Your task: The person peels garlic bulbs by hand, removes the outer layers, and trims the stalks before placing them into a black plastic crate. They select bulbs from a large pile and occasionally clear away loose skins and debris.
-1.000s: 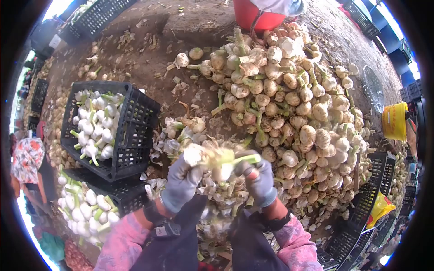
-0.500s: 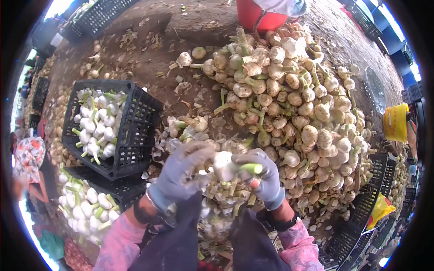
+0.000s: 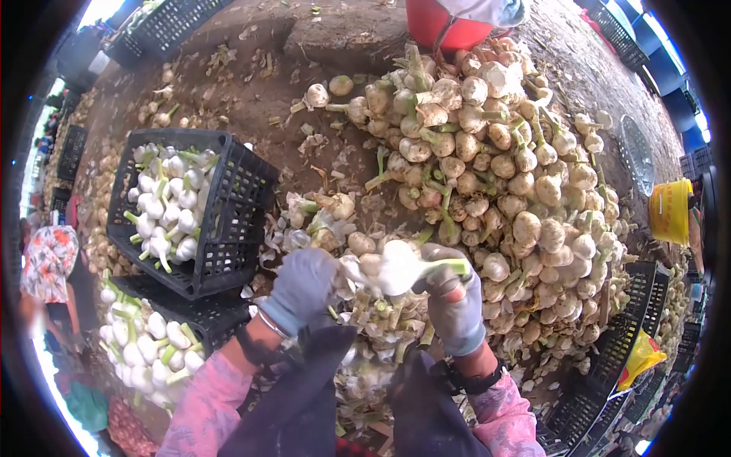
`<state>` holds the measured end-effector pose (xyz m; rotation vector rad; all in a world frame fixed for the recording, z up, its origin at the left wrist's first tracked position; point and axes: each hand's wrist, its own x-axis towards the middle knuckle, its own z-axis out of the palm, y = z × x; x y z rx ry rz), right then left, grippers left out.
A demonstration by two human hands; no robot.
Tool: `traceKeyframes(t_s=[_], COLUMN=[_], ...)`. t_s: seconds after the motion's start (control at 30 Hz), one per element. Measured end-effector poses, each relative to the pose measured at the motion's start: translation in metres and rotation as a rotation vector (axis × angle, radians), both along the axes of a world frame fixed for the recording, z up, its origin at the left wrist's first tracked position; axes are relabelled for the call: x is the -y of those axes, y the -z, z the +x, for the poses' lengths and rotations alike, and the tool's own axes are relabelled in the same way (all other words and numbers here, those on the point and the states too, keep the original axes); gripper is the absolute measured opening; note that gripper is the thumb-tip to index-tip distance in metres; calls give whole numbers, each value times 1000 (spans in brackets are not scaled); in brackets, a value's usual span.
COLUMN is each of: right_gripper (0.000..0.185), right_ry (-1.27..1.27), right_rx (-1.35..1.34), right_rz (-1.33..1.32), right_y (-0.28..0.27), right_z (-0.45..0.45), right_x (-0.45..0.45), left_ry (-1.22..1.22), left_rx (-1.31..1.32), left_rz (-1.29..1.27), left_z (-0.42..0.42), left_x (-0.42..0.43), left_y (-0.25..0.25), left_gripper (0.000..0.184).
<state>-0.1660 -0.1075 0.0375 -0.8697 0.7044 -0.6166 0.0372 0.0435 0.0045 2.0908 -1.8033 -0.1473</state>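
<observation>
My right hand [image 3: 454, 308], in a grey glove, grips a garlic bulb [image 3: 401, 268] by its green stem, with the smooth white head pointing left. Just left of the bulb, my gloved left hand [image 3: 301, 285] is closed with its fingers curled. Pale, papery garlic skin [image 3: 352, 273] shows at its fingertips, somewhat blurred. Below both hands, loose peelings [image 3: 373, 358] lie heaped between my knees. To the right and beyond spreads a large pile of unpeeled, soil-stained garlic [image 3: 499, 175].
A tilted black crate [image 3: 236, 213] of clean white garlic stands at left, with more white bulbs [image 3: 148, 346] below it. A red bucket [image 3: 445, 29] sits behind the pile. Yellow bucket [image 3: 670, 211] and black crates [image 3: 640, 305] are at right. Another person [image 3: 50, 263] is at far left.
My left hand has drawn away to the left from the bulb and its fingers have curled in. The right hand has turned the bulb, which now shows its white side fully.
</observation>
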Motion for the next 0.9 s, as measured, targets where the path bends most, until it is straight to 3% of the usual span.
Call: traceKeyframes(t_s=[0.03,0.13,0.23,0.33,0.4,0.47,0.53,0.6,0.67,0.7,0.73,0.8,0.9], right_gripper=[45,45,42,38,38,43,47,51,63,70,77,79,81], right_ry=[-29,60,153,184,209,24,-277,-703,-558,-562,-538,-661,-783], right_rx=[62,182,167,183,136,161,-73,-212,-379,-561,-755,-868,-1010], right_rz=[12,478,850,1053,1080,903,16,-165,-789,-1043,-1302,-1369,-1367], right_y=[10,14,18,21,4,35,14,1,63,78,90,133,136], right_z=[-6,-3,-1,6,19,7,-6,7,6,10,13,9,18], right_x=[4,4,1,-4,-11,-29,-38,-5,4,11,20,32,27], left_ry=[-60,-285,-333,-283,-180,-5,34,-48,-112,-172,-241,-323,-645], left_rx=[60,210,358,-501,-673,-478,-681,-836,-579,-552,-506,-256,-230], left_rz=[109,191,-129,-297,-172,-117,-228,-191,-400,-305,-280,-349,-284], left_z=[9,35,38,12,-11,-26,-33,-22,-6,7,19,38,54], left_x=[-3,-16,-1,8,12,20,19,8,-6,-18,-33,-67,-141], left_y=[8,13,-23,-31,-48,-54,-49,-58,-68,-87,-90,-115,-145], left_gripper=[12,21,40,62,75,84,86,84,85,87,61,56,67])
